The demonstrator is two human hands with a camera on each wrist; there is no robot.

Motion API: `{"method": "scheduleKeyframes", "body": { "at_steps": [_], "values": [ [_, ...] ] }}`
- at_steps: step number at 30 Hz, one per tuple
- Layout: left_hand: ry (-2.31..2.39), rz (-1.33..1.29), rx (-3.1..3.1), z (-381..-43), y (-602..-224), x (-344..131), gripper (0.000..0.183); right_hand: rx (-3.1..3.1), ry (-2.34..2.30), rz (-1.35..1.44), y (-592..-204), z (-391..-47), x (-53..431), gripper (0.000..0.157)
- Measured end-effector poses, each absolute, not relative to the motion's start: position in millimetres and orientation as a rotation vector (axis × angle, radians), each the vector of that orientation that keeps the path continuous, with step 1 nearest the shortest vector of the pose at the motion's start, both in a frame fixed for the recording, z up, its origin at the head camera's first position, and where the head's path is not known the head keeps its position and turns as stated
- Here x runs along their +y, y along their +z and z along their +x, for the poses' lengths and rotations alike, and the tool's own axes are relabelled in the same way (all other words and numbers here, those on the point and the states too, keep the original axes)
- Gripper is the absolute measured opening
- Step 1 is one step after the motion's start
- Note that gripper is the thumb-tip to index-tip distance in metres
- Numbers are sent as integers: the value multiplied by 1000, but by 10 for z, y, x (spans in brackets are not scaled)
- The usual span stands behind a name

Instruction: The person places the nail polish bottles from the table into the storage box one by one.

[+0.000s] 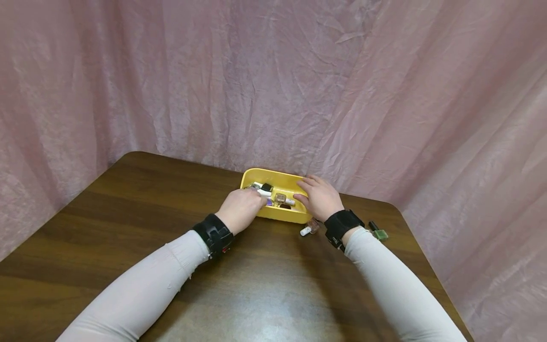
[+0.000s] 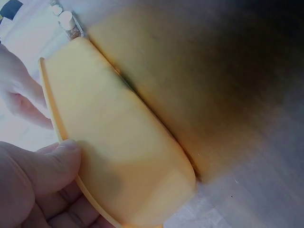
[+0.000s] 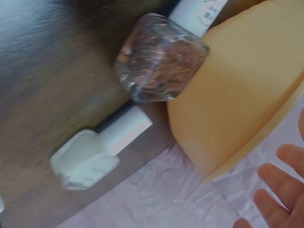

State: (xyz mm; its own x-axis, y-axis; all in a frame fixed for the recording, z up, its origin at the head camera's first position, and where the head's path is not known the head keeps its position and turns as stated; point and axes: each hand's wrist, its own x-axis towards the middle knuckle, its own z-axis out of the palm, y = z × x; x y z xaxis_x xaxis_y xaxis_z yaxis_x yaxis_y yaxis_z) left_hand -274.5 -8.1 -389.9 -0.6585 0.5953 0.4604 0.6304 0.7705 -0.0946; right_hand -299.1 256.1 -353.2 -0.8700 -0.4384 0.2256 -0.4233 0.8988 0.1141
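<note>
A yellow plastic bin (image 1: pixel 284 216) stands at the back of the table with several nail polish bottles (image 1: pixel 279 198) lying inside it. My left hand (image 1: pixel 242 209) grips its near wall at the left, the thumb (image 2: pixel 66 159) on the outer face and the fingers partly hidden beyond the rim. Over the bin's right end is my right hand (image 1: pixel 322 198), fingers spread apart, with no bottle seen in it. A glittery brown nail polish bottle (image 3: pixel 161 59) with a white cap lies on the table against the bin. Near it lies a white nail polish bottle (image 3: pixel 85 159).
A green nail polish bottle (image 1: pixel 379 234) with a black cap lies to the right of my right wrist. The brown wooden table (image 1: pixel 256 285) ends just behind the bin, where a pink curtain (image 1: pixel 273 95) hangs.
</note>
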Motion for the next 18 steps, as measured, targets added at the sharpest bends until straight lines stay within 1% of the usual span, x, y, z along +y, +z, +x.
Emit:
{"method": "scheduleKeyframes", "body": {
  "at_steps": [13,18],
  "values": [
    [-115,-927,-2486,-2747,-3909,-86,22,-2702,-24,678,-3549,-2711,2899,66],
    [-131,-934,-2484,-2735,-3912,-92,24,-2708,4,641,-3588,-2602,3029,68]
  ]
}}
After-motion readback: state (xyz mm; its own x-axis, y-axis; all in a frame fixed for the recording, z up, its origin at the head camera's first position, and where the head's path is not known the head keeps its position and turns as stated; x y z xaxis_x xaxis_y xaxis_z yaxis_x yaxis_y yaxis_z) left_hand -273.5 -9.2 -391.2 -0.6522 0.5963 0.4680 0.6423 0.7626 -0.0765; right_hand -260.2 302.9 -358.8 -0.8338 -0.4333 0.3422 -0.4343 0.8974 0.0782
